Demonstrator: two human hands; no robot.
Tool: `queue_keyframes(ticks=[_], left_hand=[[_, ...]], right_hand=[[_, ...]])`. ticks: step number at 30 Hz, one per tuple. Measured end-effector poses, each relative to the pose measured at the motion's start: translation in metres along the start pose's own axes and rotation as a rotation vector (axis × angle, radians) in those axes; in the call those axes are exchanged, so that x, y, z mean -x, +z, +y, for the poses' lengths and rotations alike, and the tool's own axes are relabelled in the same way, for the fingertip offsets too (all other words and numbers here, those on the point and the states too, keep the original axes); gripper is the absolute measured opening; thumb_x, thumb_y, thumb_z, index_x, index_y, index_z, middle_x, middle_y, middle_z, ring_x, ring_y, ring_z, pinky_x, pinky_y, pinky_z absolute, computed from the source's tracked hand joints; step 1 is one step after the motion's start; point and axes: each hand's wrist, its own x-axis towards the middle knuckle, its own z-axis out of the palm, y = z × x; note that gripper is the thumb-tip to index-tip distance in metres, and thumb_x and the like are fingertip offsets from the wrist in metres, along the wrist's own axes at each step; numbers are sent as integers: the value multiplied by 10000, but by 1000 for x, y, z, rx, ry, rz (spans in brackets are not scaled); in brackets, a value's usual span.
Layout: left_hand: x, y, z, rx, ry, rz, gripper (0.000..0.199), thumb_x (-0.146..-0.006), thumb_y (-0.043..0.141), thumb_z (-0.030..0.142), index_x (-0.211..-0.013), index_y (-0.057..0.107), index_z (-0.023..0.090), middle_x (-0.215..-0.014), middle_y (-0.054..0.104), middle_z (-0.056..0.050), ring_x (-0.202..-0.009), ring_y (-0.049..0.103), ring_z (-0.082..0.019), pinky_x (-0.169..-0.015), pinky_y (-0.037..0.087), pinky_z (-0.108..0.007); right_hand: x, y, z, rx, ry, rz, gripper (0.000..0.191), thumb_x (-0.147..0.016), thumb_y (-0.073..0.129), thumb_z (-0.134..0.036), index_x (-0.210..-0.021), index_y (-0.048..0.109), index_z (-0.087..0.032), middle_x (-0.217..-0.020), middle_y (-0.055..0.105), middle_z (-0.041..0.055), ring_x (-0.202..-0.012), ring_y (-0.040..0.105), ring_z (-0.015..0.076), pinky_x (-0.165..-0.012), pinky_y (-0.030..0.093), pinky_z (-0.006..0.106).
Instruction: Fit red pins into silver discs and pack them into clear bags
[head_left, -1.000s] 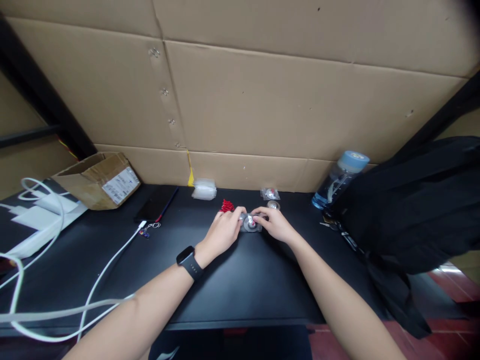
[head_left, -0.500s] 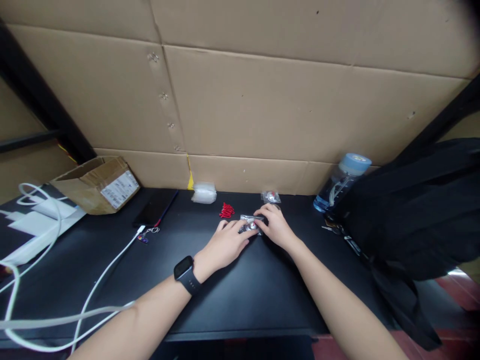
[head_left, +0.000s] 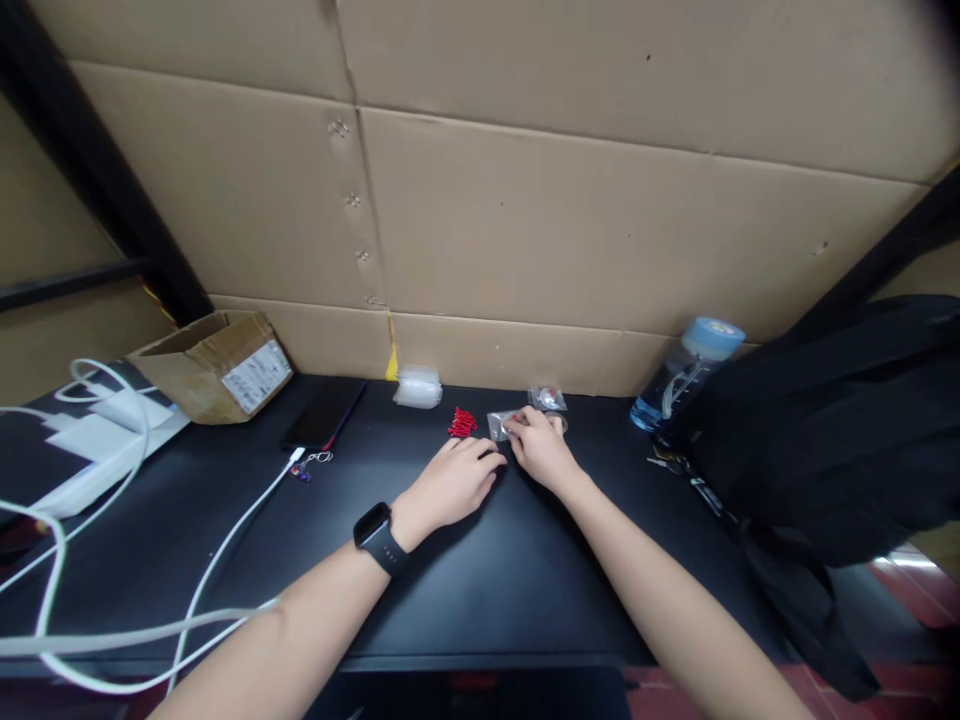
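Observation:
My right hand (head_left: 546, 447) pinches a small clear plastic bag (head_left: 498, 425) just above the black tabletop; the fingers hide part of what is inside. Just left of it, my left hand (head_left: 452, 484) rests palm down with its fingers stretched forward and holding nothing. On that wrist is a black smartwatch (head_left: 381, 534). A little pile of red cord pieces (head_left: 463, 422) lies beyond the left fingertips. Behind the right hand sits another clear bag (head_left: 549, 398) with a red and silvery item inside. A beige ring-shaped object (head_left: 561, 421) is partly covered by the right hand.
A stack of clear plastic bags (head_left: 418, 387) lies by the cardboard wall (head_left: 495, 230). At left are a phone (head_left: 324, 413), an open cardboard box (head_left: 214, 370) and white cables (head_left: 225, 535). A water bottle (head_left: 685, 375), keys (head_left: 666, 460) and a black backpack (head_left: 832, 430) stand or lie at right.
My left hand has come off the small bag and drawn back slightly. My right hand keeps the bag and has tilted it away. The view has shifted slightly.

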Motion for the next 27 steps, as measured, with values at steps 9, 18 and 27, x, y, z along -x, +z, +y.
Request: queue_keyframes(ticks=[9,18,27], left_hand=[[-4,1,-15,194,39,-8,173,-962,574,228,-1065,708,263,-1088,700,-25,-1091,625,-206,-1008,429,-354],[9,-20,-78,116,-362,212,211,-755,710,144,-949,672,216,-964,711,-41,-922,655,-213,-826,494,-315],[10,-20,-73,91,-405,50,255,-825,636,155,-987,784,286,-907,793,2,-870,727,-192,-745,493,-260]], right_hand=[[-48,7,4,234,216,30,291,-966,502,-182,-1163,714,-213,-1172,655,133,-1097,573,287,-971,318,460],[-3,-6,32,251,420,176,386,-923,565,-363,-1259,647,-193,-1250,622,162,-1129,558,331,-896,390,445],[32,2,52,-21,345,195,302,-934,575,-346,-1203,663,-240,-1214,694,97,-1088,631,273,-834,415,349]])
